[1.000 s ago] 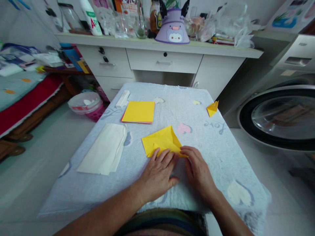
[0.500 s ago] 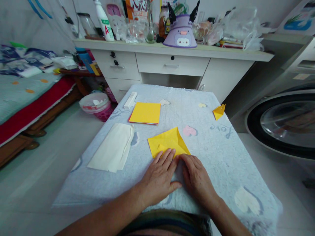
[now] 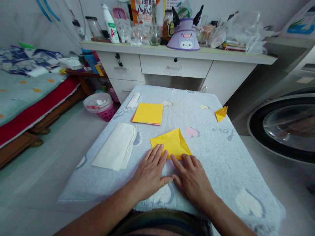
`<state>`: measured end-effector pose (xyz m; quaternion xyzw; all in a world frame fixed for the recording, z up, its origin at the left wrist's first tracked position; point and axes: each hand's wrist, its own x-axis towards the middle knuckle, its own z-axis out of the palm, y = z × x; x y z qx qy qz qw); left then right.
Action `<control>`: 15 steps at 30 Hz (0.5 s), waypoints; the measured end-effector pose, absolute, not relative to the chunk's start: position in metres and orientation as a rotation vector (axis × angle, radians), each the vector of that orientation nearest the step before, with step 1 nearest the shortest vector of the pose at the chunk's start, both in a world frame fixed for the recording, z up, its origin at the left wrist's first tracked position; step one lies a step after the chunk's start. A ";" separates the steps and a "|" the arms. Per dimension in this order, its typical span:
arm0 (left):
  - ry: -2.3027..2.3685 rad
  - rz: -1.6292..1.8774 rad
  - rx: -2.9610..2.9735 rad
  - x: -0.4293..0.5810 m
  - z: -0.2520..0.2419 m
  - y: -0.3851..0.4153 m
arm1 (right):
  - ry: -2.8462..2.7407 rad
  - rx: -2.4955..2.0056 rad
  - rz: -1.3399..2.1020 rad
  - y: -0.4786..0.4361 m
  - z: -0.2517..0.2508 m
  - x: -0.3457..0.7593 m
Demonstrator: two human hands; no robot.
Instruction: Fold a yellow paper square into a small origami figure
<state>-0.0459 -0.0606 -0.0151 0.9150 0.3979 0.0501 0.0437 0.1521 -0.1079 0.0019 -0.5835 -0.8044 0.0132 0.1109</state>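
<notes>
A partly folded sheet of yellow origami paper [image 3: 173, 142] lies on the cloth-covered table. My left hand [image 3: 150, 175] rests flat on its lower left edge, fingers stretched out. My right hand [image 3: 193, 178] touches the lower right edge with its fingertips, the index finger pointing forward and the thumb apart. The two thumbs nearly meet below the paper. Beyond it lies a stack of square coloured paper [image 3: 148, 113], yellow on top. A small folded yellow paper piece [image 3: 221, 113] sits at the table's right edge.
White folded paper [image 3: 115, 147] lies on the left of the table [image 3: 211, 193], with a narrow white box [image 3: 133, 100] behind it. A bin [image 3: 99, 103] stands left on the floor, a washing machine [image 3: 290, 118] right, and a cluttered cabinet [image 3: 177, 65] at the back.
My left hand has slid left along the paper's lower edge. The fingers of my right hand have spread, its index finger now on the edge. The camera view has shifted slightly.
</notes>
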 end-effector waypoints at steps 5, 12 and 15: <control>1.060 0.097 2.815 -0.062 -0.008 -0.058 | -2.468 -1.740 -0.027 -0.107 0.010 0.144; 1.051 0.097 2.865 -0.082 -0.004 -0.063 | -2.501 -1.757 -0.103 -0.105 0.008 0.135; 1.095 0.130 2.878 -0.087 -0.008 -0.066 | -2.503 -1.778 -0.115 -0.105 0.010 0.131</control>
